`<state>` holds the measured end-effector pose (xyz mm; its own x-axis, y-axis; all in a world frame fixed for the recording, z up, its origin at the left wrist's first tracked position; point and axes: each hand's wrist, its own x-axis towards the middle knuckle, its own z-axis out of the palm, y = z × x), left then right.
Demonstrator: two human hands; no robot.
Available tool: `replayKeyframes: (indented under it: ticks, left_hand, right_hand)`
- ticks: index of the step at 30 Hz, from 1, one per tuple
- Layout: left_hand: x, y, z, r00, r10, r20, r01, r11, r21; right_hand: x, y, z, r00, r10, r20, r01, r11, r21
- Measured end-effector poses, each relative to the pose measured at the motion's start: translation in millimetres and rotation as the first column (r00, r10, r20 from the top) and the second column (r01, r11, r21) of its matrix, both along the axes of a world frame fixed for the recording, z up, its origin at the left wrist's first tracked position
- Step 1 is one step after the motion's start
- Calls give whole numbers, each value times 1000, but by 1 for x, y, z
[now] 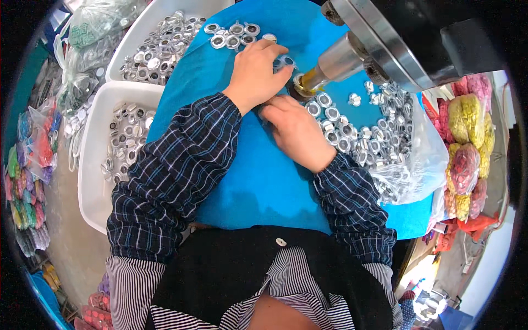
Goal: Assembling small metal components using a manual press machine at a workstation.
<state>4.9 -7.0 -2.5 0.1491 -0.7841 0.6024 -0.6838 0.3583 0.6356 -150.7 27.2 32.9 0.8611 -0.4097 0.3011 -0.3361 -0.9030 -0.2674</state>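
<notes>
Two bare hands work close together beneath a metal press, over a bench covered in blue cloth. The left hand [257,76] reaches forward, thumb and forefinger parted around a small dark-centred ring [285,61]; whether they grip it I cannot tell. The right hand [301,132] lies just below, its fingers curled inward toward the foot of the press, with the fingertips partly hidden, so I cannot tell whether it pinches anything. The press [340,58] slants in from the upper right, its narrow, yellowish tip meeting a round die [302,89] just right of the left thumb. Beyond the left hand, a small group of rings [233,42] lies flat on the cloth [264,190]. Right of the right hand, a large pile of shiny silver rings [379,135] spreads beside a clear bag [421,165]. To the left stand two white bins, an upper bin [116,59] and a lower bin [89,159], both holding more of these small parts. Farther out, clear bags [102,25] sit at upper left, colourful packets [30,192] at far left, and yellow and pink bundles [467,124] at far right.
</notes>
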Motion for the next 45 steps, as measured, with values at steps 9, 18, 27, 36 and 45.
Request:
replayKeyframes:
  ticks: [9, 18, 27, 36, 45]
  left_hand:
    - [-14, 9, 7, 955, -189, 229, 212, 974, -76]
    - [-2, 4, 2, 995, -78, 56, 70, 989, 130]
    - [-3, 3, 0, 996, -67, 53, 62, 994, 88]
    - [-5, 3, 4, 986, -160, 40, 160, 987, 12]
    - [-7, 3, 4, 991, -112, 73, 109, 993, 37]
  right_hand:
    - [-62, -22, 15, 839, -525, 147, 380, 756, 533]
    - [-33, -44, -5, 709, -666, 232, 560, 732, 388]
    - [-74, -59, -8, 866, -469, 174, 426, 873, 236]
    - [-79, -62, -7, 803, -596, 8, 529, 719, 451]
    - [-49, -50, -4, 734, -607, 304, 213, 631, 746]
